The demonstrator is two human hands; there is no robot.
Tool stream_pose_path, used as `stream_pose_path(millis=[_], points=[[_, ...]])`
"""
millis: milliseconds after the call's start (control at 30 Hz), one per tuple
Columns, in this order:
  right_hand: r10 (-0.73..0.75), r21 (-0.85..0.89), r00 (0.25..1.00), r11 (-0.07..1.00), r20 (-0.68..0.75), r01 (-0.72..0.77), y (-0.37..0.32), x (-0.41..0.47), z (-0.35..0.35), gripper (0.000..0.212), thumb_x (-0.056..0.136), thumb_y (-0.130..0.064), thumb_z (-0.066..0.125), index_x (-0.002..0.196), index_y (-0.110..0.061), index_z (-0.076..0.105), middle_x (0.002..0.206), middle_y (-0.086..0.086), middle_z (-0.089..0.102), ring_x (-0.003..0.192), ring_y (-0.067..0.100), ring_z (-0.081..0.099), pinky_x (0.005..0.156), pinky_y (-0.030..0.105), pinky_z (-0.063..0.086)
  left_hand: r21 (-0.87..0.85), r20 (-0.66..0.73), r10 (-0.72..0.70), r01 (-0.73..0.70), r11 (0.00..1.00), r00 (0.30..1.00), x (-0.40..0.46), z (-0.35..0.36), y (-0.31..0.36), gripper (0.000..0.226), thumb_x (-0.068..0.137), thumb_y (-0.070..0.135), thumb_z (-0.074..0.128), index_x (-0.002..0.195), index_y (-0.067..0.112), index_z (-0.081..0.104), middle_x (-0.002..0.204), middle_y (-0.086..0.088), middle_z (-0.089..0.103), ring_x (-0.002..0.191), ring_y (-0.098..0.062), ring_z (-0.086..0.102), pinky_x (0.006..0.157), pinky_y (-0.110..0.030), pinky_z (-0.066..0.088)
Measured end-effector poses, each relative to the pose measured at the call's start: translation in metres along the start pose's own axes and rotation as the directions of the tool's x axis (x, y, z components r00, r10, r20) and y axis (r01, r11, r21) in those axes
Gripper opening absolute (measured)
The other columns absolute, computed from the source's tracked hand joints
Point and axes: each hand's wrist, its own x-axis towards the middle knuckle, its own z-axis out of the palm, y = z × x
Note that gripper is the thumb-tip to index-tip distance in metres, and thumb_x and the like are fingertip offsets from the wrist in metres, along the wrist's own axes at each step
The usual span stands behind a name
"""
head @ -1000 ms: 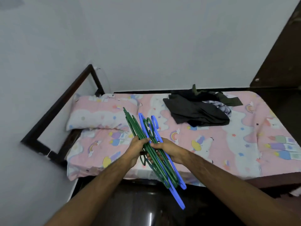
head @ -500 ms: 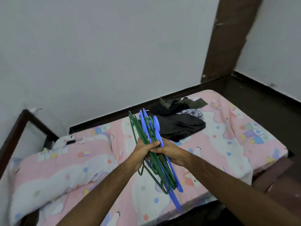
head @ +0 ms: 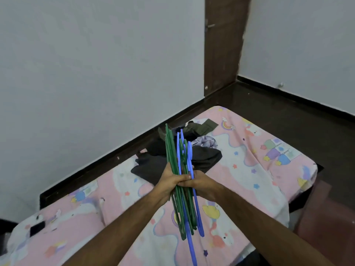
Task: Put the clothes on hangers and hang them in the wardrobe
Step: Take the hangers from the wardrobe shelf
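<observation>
Both hands meet at centre frame: the left hand (head: 170,181) wraps its fingers round a bundle of green and blue hangers (head: 182,169), and the right hand (head: 201,184) clamps the same bundle from the other side. The hangers stand nearly upright, hooks up, tails dropping toward the lower middle. They look like thin, stiff, light plastic, likely to tangle and slide against each other, so peeling one off by its hook or shoulder seems the safest hold. Just behind them, the pile of dark clothes (head: 201,158) lies soft and crumpled on the pink bed (head: 259,169); collars or waistbands should give the best grip. Open sheet lies right of the pile. Dark floor (head: 288,116) runs past the bed's far edge, with a brown door (head: 222,45) at upper right. No wardrobe in view.
</observation>
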Motion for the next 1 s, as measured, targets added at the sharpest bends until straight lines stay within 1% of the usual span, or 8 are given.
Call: stream_pose_path(millis=[133,367,500,600,667,800,933,1000], points=[[0.022,-0.009,0.997,1.000,-0.077,-0.023,-0.011,0.021,-0.050,0.033,0.089,-0.010,0.076,0.120,0.001,0.068,0.116,0.026,0.071,0.107,0.038,0.071,0.088,0.045,0.060,0.065,0.052,-0.037,0.034,0.997,0.998,0.056,0.034,0.010,0.051,0.075,-0.021,0.071,0.117,0.003,0.055,0.102,-0.019,0.075,0.087,-0.026,0.074,0.072,-0.029,0.058],[-0.028,0.150,0.976,0.987,-0.217,0.062,-0.012,0.034,-0.091,0.026,0.095,0.008,0.059,0.120,0.006,0.064,0.103,0.021,0.073,0.088,0.028,0.075,0.076,0.038,0.063,0.216,0.136,0.030,-0.059,0.975,0.990,0.110,0.069,0.010,0.065,0.073,-0.018,0.074,0.127,0.006,0.047,0.104,-0.007,0.067,0.086,-0.008,0.069,0.075,-0.022,0.055],[-0.092,0.154,0.937,0.977,-0.337,0.151,-0.007,0.056,-0.079,0.038,0.093,0.009,0.053,0.130,0.001,0.058,0.116,0.027,0.069,0.104,0.038,0.071,0.091,0.050,0.059,0.296,0.178,0.108,-0.158,0.942,0.978,0.136,0.061,0.004,0.062,0.075,-0.015,0.075,0.122,0.011,0.045,0.103,-0.005,0.066,0.086,0.000,0.068,0.077,-0.018,0.054],[-0.112,0.134,0.908,0.975,-0.403,0.180,0.001,0.086,-0.068,0.067,0.077,-0.015,0.069,0.137,0.003,0.044,0.120,0.026,0.067,0.106,0.035,0.072,0.092,0.053,0.059,0.335,0.189,0.162,-0.219,0.916,0.969,0.161,0.041,-0.002,0.069,0.074,-0.009,0.079,0.127,0.014,0.042,0.115,-0.009,0.064,0.104,-0.015,0.067,0.090,-0.031,0.056],[-0.206,0.067,0.900,0.966,-0.384,0.249,0.013,0.112,-0.059,0.074,0.076,-0.020,0.070,0.142,0.000,0.042,0.123,0.020,0.068,0.110,0.029,0.071,0.095,0.048,0.058,0.379,0.197,0.197,-0.260,0.888,0.960,0.181,0.021,-0.011,0.069,0.075,-0.007,0.079,0.129,0.010,0.039,0.114,-0.006,0.062,0.105,-0.018,0.065,0.088,-0.026,0.055],[-0.308,0.006,0.903,0.946,-0.298,0.325,0.051,0.172,-0.024,0.039,0.095,-0.005,0.063,0.132,-0.014,0.055,0.116,0.010,0.074,0.103,0.020,0.073,0.082,0.035,0.062,0.560,0.307,0.184,-0.333,0.759,0.934,0.222,-0.038,-0.045,0.060,0.085,-0.007,0.070,0.131,0.007,0.035,0.100,0.002,0.060,0.091,-0.010,0.062,0.070,-0.012,0.052],[-0.249,0.018,0.931,0.965,-0.266,0.263,0.121,0.267,0.032,0.028,0.099,-0.016,0.058,0.127,-0.016,0.058,0.115,0.004,0.075,0.100,0.022,0.074,0.090,0.038,0.059,0.716,0.433,0.076,-0.394,0.577,0.898,0.267,-0.133,-0.096,0.071,0.086,-0.002,0.068,0.143,0.012,0.027,0.107,0.001,0.062,0.098,-0.012,0.062,0.085,-0.027,0.056],[-0.227,-0.043,0.934,0.974,-0.277,0.224,0.165,0.309,0.063,0.022,0.100,-0.021,0.059,0.122,-0.018,0.059,0.112,0.006,0.072,0.089,0.021,0.071,0.083,0.033,0.059,0.743,0.501,0.041,-0.454,0.492,0.865,0.275,-0.186,-0.132,0.073,0.086,-0.004,0.066,0.145,0.015,0.027,0.115,-0.006,0.061,0.100,-0.013,0.061,0.087,-0.029,0.055]])
